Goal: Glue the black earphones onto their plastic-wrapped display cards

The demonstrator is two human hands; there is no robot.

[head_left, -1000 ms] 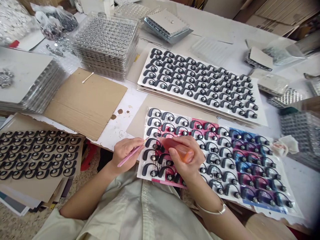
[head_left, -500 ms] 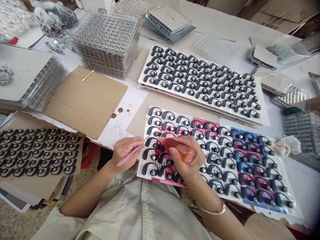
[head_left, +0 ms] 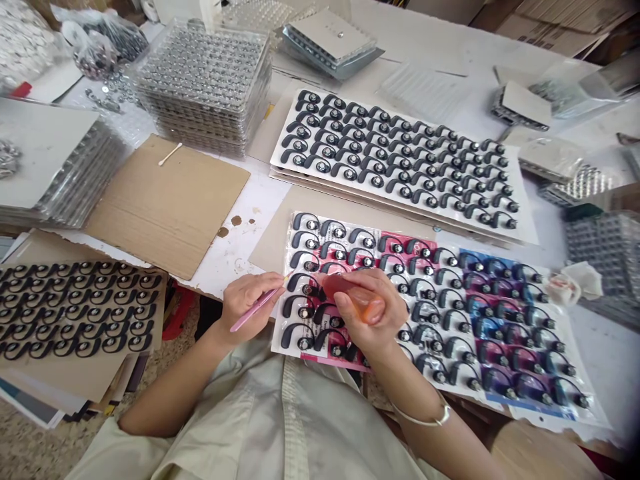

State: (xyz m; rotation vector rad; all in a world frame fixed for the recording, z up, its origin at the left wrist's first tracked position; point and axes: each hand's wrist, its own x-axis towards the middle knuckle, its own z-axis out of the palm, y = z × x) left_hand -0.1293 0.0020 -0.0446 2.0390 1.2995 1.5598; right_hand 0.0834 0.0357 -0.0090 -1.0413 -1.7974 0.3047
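Note:
My left hand (head_left: 249, 305) is shut on a thin pink-handled stick (head_left: 257, 309), whose pale tip touches or nearly touches a black ear-hook earpiece (head_left: 303, 287). My right hand (head_left: 373, 311) grips an orange rubber squeeze bulb (head_left: 363, 301), its narrow end pointing toward that same earpiece. Both hands hover over a plastic-covered printed sheet (head_left: 480, 327) holding rows of these earpieces, and they hide part of it. A white board (head_left: 400, 157) of similar earpieces lies farther up the table.
Stacked transparent blister trays (head_left: 205, 87) stand at the back left. A cardboard sheet (head_left: 167, 207) bears a cotton swab (head_left: 170, 155). A brown card (head_left: 80, 320) with black ear hooks lies at the lower left, and more trays (head_left: 603, 257) sit at the right.
The whole view has shifted slightly as my head moved. My hands keep the same grip and stay at the same earpiece.

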